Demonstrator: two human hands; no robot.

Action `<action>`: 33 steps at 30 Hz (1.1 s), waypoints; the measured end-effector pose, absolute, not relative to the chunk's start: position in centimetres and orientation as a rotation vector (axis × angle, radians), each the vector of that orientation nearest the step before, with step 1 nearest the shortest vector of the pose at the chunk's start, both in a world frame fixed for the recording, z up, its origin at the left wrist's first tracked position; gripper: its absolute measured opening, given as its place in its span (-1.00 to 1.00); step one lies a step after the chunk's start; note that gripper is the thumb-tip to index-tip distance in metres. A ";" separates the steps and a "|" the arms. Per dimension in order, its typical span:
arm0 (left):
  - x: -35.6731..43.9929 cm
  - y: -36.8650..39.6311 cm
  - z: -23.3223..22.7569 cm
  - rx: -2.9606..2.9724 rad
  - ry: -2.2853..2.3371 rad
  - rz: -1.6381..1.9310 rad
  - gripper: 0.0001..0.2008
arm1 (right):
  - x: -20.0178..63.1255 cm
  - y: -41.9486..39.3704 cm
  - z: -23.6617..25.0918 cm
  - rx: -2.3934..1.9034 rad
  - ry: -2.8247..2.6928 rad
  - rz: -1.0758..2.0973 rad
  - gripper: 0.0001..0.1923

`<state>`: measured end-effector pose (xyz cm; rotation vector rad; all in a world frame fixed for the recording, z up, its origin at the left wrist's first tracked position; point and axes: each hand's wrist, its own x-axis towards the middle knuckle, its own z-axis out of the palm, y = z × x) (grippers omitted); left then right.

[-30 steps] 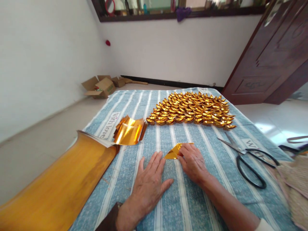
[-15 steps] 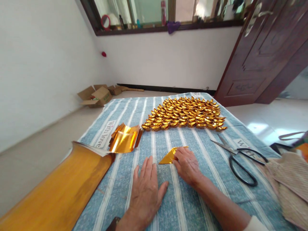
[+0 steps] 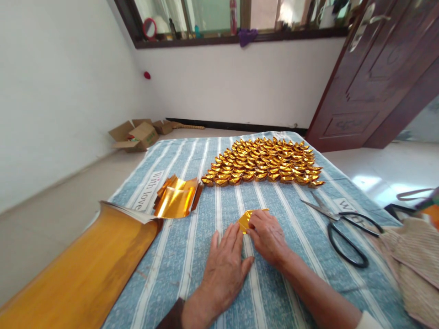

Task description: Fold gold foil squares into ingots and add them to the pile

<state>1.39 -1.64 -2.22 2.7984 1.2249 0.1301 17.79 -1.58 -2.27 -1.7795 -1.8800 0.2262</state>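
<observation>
**Gold foil pressed flat between two hands**

Fingers (image 3: 229, 237) of the left hand (image 3: 226, 269) lie spread and flat, palm down on the striped cloth (image 3: 274, 292), their tips covering the near edge of a small gold sheet (image 3: 247, 218). At 3 o'clock from it, the right hand (image 3: 269, 237) rests beside and touching, fingers curled over the sheet's right side and pinning it to the cloth; only the sheet's far left corner shows between the two hands.

At 9 o'clock, well apart from the hands, a long roll (image 3: 85, 274) of gold paper runs off the lower left of the frame. At 11 o'clock, just beyond the roll's end, sits a stack of cut foil (image 3: 176, 198), its edges curling up. At 3 o'clock, black-handled scissors (image 3: 343, 226) lie shut on the cloth, and past them a woven bag (image 3: 408, 260) sits at the edge.

At 12 o'clock, farther up the cloth, folded gold ingots (image 3: 264, 162) stand packed in tight rows. Beyond the table, at 10 o'clock, open boxes (image 3: 133, 135) sit on the floor by the wall, with a dark door (image 3: 373, 87) at 2 o'clock.
</observation>
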 end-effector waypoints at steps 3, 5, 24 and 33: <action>1.5 -1.6 -2.1 2.773 1.241 0.176 -0.45 | 18.1 -1.5 -2.4 -1.745 -1.893 0.232 -0.87; 1.6 -1.5 -2.0 2.754 1.247 0.208 -0.45 | 18.4 -1.4 -2.5 -1.715 -1.910 0.221 -0.86; 3.0 2.4 0.2 2.772 1.261 0.190 -0.81 | 19.8 0.6 -5.1 -1.619 -1.517 0.181 -0.70; 4.0 3.4 1.6 2.534 1.434 0.156 -0.96 | 20.1 0.9 -4.1 -1.776 -1.718 0.044 -0.73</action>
